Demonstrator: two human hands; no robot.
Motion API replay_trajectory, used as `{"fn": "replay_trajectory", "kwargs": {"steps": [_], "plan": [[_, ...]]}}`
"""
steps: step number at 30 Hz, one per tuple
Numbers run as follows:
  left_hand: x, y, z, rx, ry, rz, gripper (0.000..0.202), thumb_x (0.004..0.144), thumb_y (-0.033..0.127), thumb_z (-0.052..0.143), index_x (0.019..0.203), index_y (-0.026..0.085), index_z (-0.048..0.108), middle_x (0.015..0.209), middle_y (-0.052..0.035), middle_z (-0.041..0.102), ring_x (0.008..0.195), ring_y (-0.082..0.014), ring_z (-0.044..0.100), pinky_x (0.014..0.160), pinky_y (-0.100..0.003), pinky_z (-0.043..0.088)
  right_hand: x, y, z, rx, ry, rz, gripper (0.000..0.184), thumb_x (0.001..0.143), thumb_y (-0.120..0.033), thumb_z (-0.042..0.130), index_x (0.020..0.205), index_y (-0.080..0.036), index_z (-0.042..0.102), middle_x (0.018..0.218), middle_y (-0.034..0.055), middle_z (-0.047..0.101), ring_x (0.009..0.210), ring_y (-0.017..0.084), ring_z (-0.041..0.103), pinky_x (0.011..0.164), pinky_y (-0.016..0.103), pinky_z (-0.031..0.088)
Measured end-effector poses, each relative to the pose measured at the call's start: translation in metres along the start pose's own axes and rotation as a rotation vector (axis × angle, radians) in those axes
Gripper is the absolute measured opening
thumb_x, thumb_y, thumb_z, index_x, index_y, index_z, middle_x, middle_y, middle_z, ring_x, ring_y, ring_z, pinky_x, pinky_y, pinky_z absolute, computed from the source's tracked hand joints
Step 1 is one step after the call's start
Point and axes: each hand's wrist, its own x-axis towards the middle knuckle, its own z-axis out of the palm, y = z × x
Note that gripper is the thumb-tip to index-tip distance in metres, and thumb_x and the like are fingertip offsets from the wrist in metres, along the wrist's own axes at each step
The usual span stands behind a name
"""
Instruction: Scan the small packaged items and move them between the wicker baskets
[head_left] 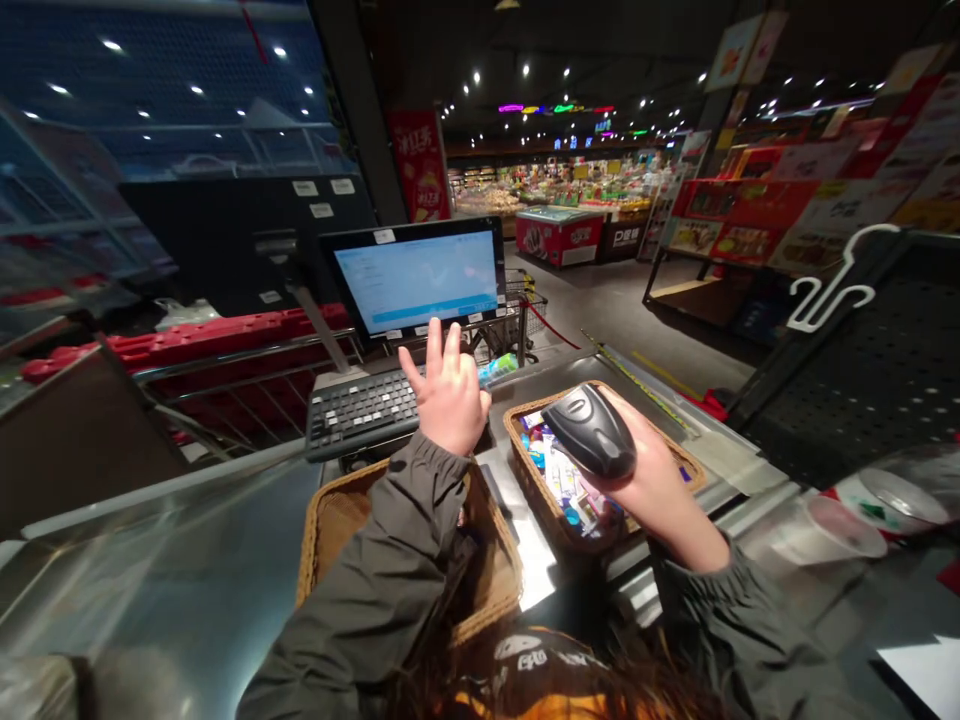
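My left hand (451,395) is raised with its fingers spread, just below the lit monitor (420,275) and beside the right end of a black keyboard (360,412). Nothing is in it. A black barcode scanner (592,432) sits in my right hand (652,470), its rounded head turned upward. Under the scanner is a wicker basket (517,450) filled with small colourful packets. A second wicker basket (315,540), mostly brown inside, lies beneath my left forearm, which hides much of it.
The metal counter (187,580) runs along the left. A second dark screen (247,240) stands behind the monitor. On the right are plastic cups (832,530) and a white hanger (832,290) on a dark panel. A green-blue packet (499,370) lies behind my left hand.
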Motion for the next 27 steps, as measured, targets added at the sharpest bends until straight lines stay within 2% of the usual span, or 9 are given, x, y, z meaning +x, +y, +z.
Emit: {"fn": "replay_trajectory", "kwargs": {"steps": [5,14,19,23,27], "plan": [[-0.014,-0.037,-0.012,0.099,0.014,-0.033,0.032,0.076,0.018,0.055,0.107,0.016,0.063,0.159,-0.0143,0.032,0.153,-0.0344,0.007,0.119,-0.069,-0.002,0.018,-0.034,0.023,0.009,-0.057,-0.162,0.047,0.074,-0.023,0.064,0.122,-0.023,0.061,0.127,0.0111,0.066,0.131,0.034,0.053,0.113,0.058,0.04],[-0.045,-0.087,-0.029,0.199,-0.009,-0.102,0.038,0.08,0.018,0.053,0.115,0.011,0.063,0.158,-0.0163,0.033,0.153,-0.0339,0.009,0.118,-0.069,-0.002,0.021,-0.07,0.062,0.066,-0.135,-0.261,0.043,0.073,-0.022,0.063,0.117,-0.02,0.063,0.126,0.0132,0.065,0.127,0.035,0.056,0.112,0.058,0.041],[-0.056,-0.105,-0.034,0.217,-0.017,-0.134,0.04,0.079,0.018,0.053,0.118,0.012,0.063,0.159,-0.0161,0.032,0.153,-0.033,0.007,0.119,-0.067,-0.003,0.02,-0.083,0.074,0.082,-0.158,-0.263,0.052,0.07,-0.019,0.062,0.122,-0.022,0.061,0.128,0.0126,0.064,0.129,0.036,0.053,0.11,0.059,0.042],[-0.061,-0.111,-0.038,0.23,-0.029,-0.142,0.039,0.081,0.018,0.05,0.116,0.012,0.064,0.159,-0.0161,0.033,0.153,-0.0309,0.008,0.119,-0.067,-0.003,0.016,-0.091,0.082,0.082,-0.176,-0.237,0.049,0.069,-0.019,0.062,0.117,-0.02,0.064,0.127,0.0137,0.064,0.132,0.039,0.05,0.108,0.062,0.041],[-0.066,-0.116,-0.04,0.206,-0.029,-0.133,0.04,0.08,0.017,0.048,0.116,0.01,0.065,0.157,-0.0175,0.035,0.153,-0.0316,0.008,0.119,-0.068,-0.005,0.014,-0.094,0.087,0.095,-0.197,-0.225,0.048,0.068,-0.019,0.062,0.116,-0.02,0.064,0.124,0.0137,0.066,0.132,0.038,0.05,0.109,0.06,0.04]]}}
